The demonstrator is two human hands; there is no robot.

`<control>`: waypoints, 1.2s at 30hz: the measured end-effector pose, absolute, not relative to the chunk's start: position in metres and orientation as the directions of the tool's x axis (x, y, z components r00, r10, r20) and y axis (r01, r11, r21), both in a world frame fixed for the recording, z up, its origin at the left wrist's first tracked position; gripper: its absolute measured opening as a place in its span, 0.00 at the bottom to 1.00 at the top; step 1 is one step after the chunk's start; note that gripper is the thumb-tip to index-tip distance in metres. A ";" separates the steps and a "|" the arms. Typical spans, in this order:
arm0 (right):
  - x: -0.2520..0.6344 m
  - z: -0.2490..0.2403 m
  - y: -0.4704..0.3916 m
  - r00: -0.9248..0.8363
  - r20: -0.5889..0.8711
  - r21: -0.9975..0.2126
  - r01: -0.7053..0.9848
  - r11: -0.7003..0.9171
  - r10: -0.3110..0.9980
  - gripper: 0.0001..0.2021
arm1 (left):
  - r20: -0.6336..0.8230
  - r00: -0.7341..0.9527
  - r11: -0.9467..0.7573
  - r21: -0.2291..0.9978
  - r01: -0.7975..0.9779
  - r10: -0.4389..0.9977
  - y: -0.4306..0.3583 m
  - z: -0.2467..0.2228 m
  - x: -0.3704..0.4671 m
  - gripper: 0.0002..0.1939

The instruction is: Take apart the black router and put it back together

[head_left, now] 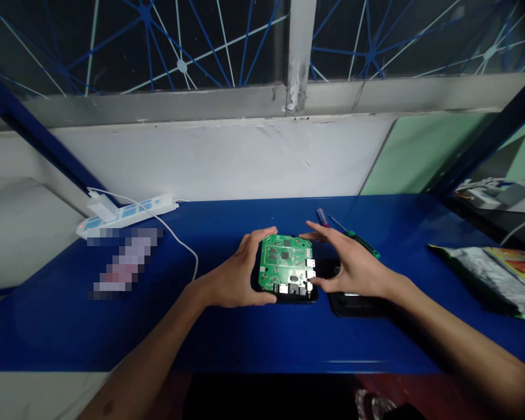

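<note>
A green circuit board [283,261] with silver and black ports along its right and near edges sits in a black case [308,296]. My left hand [240,271] grips the left side of the case, thumb at the near edge and fingers at the far edge. Around the right side is my right hand [354,265], its thumb and fingers spread apart, with fingertips at or close to the board's edge; whether they touch is hard to tell. Beneath my right hand lies a second black case part [354,306], partly hidden.
Behind my right hand lie a screwdriver with a clear and red handle [322,217] and a green-handled one [364,244]. A white power strip [131,214] with a cable [179,240] stands back left. A shiny packet [490,280] lies right on the blue table [262,344].
</note>
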State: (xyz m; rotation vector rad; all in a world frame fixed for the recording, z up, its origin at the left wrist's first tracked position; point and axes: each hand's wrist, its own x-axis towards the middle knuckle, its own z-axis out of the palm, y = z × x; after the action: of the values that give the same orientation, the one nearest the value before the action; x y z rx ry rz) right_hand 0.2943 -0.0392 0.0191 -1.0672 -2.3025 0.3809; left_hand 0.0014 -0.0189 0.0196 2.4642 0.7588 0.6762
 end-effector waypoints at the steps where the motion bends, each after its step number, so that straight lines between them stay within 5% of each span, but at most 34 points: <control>1: 0.294 0.018 -0.039 -0.516 0.370 -0.482 0.604 0.635 0.772 0.51 | 0.296 0.733 -0.735 0.555 0.390 0.613 -0.019 0.020 0.001 0.67; 11: 0.295 0.013 -0.036 -0.504 0.359 -0.501 0.606 0.618 0.785 0.51 | 0.290 0.738 -0.767 0.450 0.457 0.610 -0.017 0.012 0.000 0.75; 19: 0.294 0.013 -0.037 -0.531 0.321 -0.478 0.624 0.618 0.784 0.50 | -0.005 0.697 -0.613 0.470 0.635 0.718 -0.018 0.017 0.003 0.73; 36: 0.295 0.010 -0.036 -0.537 0.218 -0.592 0.591 0.548 0.815 0.51 | -0.020 0.697 -0.621 0.437 0.651 0.716 -0.018 0.021 0.008 0.61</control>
State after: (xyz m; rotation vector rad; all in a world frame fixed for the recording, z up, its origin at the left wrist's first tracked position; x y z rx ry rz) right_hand 0.2954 -0.0363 0.0101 -1.1363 -2.3118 0.6303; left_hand 0.0079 -0.0179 0.0208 2.4936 1.0594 0.2173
